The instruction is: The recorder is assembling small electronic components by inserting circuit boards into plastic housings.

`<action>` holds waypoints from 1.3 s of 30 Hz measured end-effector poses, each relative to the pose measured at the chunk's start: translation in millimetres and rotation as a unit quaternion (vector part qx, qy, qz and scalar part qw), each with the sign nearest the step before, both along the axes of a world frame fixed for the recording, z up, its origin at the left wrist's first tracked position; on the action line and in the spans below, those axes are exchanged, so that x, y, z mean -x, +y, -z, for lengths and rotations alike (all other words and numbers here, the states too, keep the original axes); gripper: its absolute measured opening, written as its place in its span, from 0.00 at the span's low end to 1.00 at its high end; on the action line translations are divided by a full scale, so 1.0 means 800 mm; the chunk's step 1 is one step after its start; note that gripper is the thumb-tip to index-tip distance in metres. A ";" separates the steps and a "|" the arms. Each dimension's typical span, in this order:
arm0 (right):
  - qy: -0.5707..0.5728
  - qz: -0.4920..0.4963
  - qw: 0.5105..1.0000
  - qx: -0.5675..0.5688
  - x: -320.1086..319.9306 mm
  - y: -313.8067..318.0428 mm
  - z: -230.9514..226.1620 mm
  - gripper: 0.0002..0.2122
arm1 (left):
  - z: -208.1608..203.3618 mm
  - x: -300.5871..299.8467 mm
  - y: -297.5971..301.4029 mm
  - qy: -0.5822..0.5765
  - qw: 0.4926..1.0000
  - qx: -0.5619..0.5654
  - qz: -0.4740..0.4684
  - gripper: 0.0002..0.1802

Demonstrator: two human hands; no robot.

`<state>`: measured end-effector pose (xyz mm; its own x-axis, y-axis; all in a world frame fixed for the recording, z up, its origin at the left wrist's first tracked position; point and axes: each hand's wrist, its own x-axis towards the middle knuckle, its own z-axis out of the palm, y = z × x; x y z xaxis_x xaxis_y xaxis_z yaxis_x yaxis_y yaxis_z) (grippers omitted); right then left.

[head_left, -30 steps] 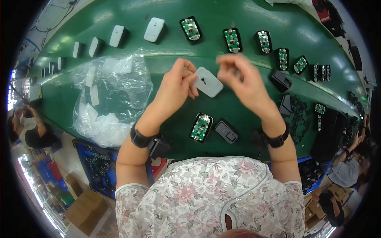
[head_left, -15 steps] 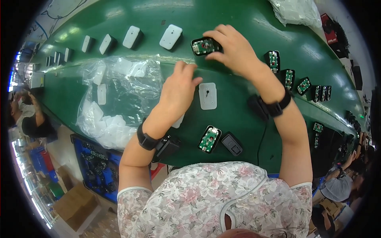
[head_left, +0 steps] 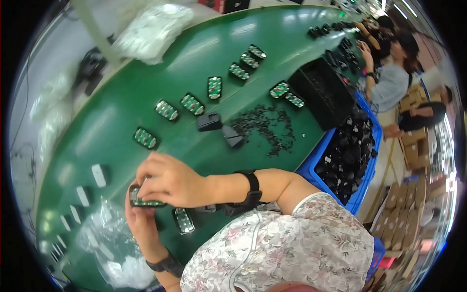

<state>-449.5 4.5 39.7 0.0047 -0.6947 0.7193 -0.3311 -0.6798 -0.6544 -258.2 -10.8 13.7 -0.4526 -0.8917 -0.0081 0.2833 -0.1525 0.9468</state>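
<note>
Low at the left, a small black case with a green circuit board (head_left: pixel 135 195) is between my two hands. From below, my left hand (head_left: pixel 140 225) holds the case, with its fingers partly hidden. My right hand (head_left: pixel 170 181) lies across the top, its curled fingers closed on the case and covering much of the board. Close below my right wrist, another black case with a circuit board (head_left: pixel 183 221) rests on the green table (head_left: pixel 194 155). Several open cases with boards (head_left: pixel 166 110) stand in a curved line beyond my hands.
White-topped cases (head_left: pixel 98 175) run along the left, beside a clear plastic bag (head_left: pixel 109 243). Small black parts (head_left: pixel 270 126) lie scattered near two black pieces (head_left: pixel 209 121). At right are a black bin (head_left: pixel 321 92) and a blue crate (head_left: pixel 311 165); people sit farther along.
The view has swung to the right. My hands, apart before, have come together on the case with the circuit board, which my right hand alone held earlier.
</note>
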 end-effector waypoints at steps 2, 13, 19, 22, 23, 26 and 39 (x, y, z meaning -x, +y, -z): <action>0.035 0.057 0.997 0.042 0.002 0.014 -0.006 0.05 | 0.003 0.009 -0.003 -0.004 1.000 0.009 0.020 0.42; 0.121 0.129 0.982 0.060 -0.005 0.042 0.012 0.08 | -0.028 0.038 0.034 -0.156 0.952 0.250 -0.087 0.31; 0.208 0.112 0.967 0.090 -0.003 0.053 0.020 0.10 | -0.023 0.019 0.032 -0.157 0.968 0.189 -0.053 0.36; 0.182 0.034 0.982 0.050 0.002 0.047 0.020 0.08 | -0.020 0.014 0.039 -0.155 0.970 0.181 -0.051 0.36; 0.126 -0.004 0.992 0.012 0.006 0.040 0.021 0.07 | -0.015 0.012 0.038 -0.161 0.967 0.193 -0.052 0.36; 0.013 -0.091 0.987 -0.134 0.021 0.033 0.018 0.09 | -0.014 0.024 0.028 -0.232 0.921 0.309 -0.055 0.33; -0.164 -0.432 0.792 -0.398 0.037 -0.013 0.053 0.44 | 0.002 0.026 0.016 0.073 0.989 -0.118 0.053 0.32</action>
<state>-478.7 -6.3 -2.7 0.6289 -0.7690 0.1150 0.3098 0.1122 -0.9441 -278.9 2.0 12.4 -0.5545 -0.8206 -0.1383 0.3858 -0.4007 0.8310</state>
